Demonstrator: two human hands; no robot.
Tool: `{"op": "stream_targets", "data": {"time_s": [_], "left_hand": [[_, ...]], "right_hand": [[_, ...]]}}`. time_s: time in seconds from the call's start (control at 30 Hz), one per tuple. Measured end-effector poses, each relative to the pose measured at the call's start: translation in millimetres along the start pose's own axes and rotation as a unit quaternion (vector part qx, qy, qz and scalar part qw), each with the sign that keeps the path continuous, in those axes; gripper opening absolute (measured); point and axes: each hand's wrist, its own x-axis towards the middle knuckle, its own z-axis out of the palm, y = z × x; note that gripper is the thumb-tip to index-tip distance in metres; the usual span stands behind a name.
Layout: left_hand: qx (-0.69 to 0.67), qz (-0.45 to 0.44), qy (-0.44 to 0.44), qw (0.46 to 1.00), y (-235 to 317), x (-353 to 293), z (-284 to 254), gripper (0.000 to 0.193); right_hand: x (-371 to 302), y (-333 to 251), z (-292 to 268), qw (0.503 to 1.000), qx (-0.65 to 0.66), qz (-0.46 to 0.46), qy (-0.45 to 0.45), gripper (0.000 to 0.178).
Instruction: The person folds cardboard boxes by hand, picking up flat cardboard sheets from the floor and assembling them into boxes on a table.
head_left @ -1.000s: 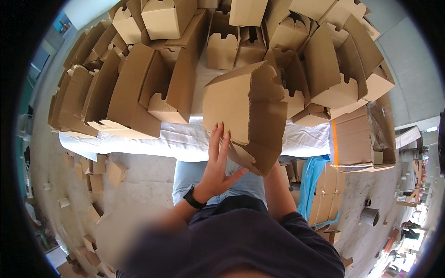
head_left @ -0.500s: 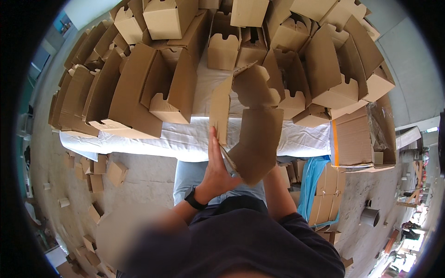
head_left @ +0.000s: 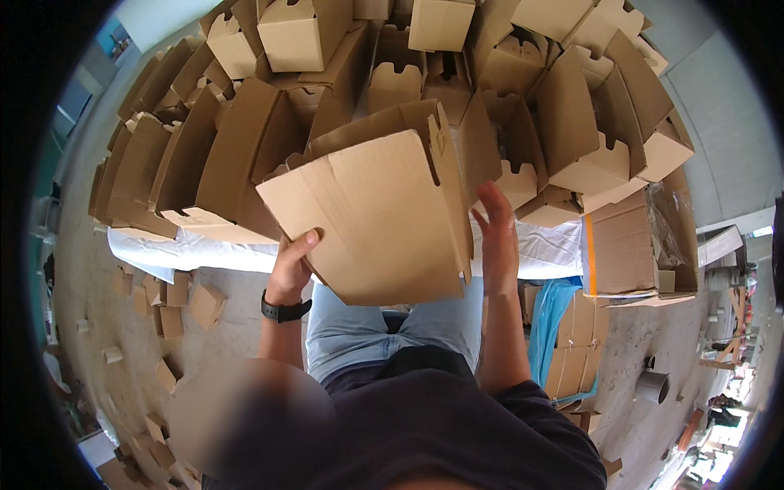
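The fingers of the left hand curl around the lower left edge of a brown cardboard box, the thumb lying across its front panel and the other fingers hidden behind it, so the box is pinched between thumb and fingers. The fingers of the right hand are straight and close together, pressed flat against the right side of the box, pointing up and away from the person. The box is held in the air between the two hands, in front of the chest, tilted with its open top facing away; its upper flaps stand loose. A black watch sits on the left wrist. Below the hands are the person's pale blue jeans and dark shirt. Beyond the box, a surface covered with a white sheet carries a crowded heap of folded boxes, some upright, some leaning. At the right stands a stack of flat cardboard beside something blue. Small cardboard scraps lie scattered on the concrete floor to the left.
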Motion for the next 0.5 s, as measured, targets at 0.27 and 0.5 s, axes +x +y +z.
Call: {"op": "stream_targets", "data": {"time_s": [0.27,0.5], "left_hand": [[-0.054,-0.088,-0.003,0.995,-9,11,5,0.070],[-0.079,-0.079,-0.054,0.992,-22,15,1,0.067]], "right_hand": [[-8,-18,3,0.992,0.032,0.032,-0.118,0.088],[-14,-44,5,0.985,0.020,0.002,-0.169,0.082]]}}
